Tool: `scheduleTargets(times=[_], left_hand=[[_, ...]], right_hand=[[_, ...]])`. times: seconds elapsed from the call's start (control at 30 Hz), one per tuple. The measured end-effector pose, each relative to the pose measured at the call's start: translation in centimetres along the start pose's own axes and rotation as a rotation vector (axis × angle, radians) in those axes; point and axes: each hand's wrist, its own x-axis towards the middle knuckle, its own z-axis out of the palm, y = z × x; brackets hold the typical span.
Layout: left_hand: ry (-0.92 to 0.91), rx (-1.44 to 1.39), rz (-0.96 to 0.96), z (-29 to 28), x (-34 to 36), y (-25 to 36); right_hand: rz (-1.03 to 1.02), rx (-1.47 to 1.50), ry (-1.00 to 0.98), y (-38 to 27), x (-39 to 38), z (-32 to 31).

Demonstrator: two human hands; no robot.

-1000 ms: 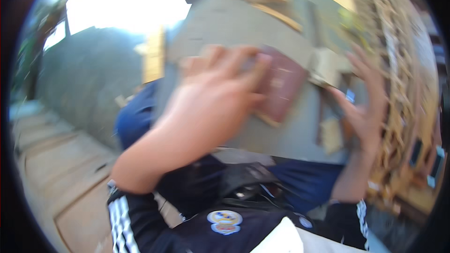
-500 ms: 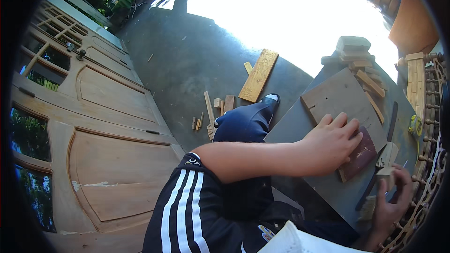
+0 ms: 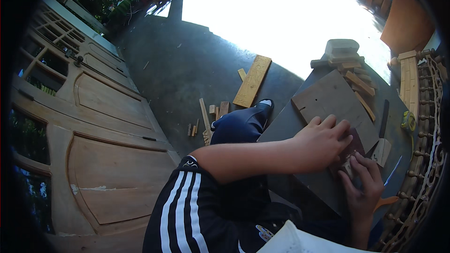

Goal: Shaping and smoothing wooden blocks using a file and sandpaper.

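My left hand (image 3: 321, 138) presses with bent fingers on a dark red sheet of sandpaper (image 3: 355, 141), which lies over the near part of a flat brown board (image 3: 333, 91). My right hand (image 3: 364, 182) pinches a small pale wooden block (image 3: 348, 167) between thumb and fingers. That block is down at the sandpaper's near edge, close to the left fingertips. Its underside is hidden. Beside the right hand lie a thin blue stick (image 3: 393, 171) and an orange handle (image 3: 386, 201), partly covered by the hand.
On the grey table (image 3: 288, 124) are stacked wood offcuts (image 3: 358, 83), a dark-bladed tool (image 3: 384, 117) with a pale wooden handle (image 3: 381, 152), and a yellow tape measure (image 3: 408, 121). Turned wooden spindles (image 3: 424, 133) border the right. Panelled doors (image 3: 117, 168) stand left; a carved plank (image 3: 253, 80) lies on the floor.
My right hand has moved left and away from me, bringing the small wooden block onto the sandpaper. The left hand stays on the sandpaper. The orange handle has come into sight.
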Motion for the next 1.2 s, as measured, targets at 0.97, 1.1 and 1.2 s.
scheduleTargets(times=[0.97,1.1,1.2], left_hand=[[-0.102,-0.205,0.031,-1.9,-0.4,-2.1],[-0.053,-0.143,0.026,-1.1,-0.9,-1.6],[-0.042,-0.105,0.009,-0.8,-0.9,-1.1]], right_hand=[[-0.171,-0.05,-0.128,1.3,0.7,-0.1],[-0.187,0.064,-0.2,1.3,0.8,-1.3],[-0.197,0.147,-0.285,1.7,0.5,-2.4]])
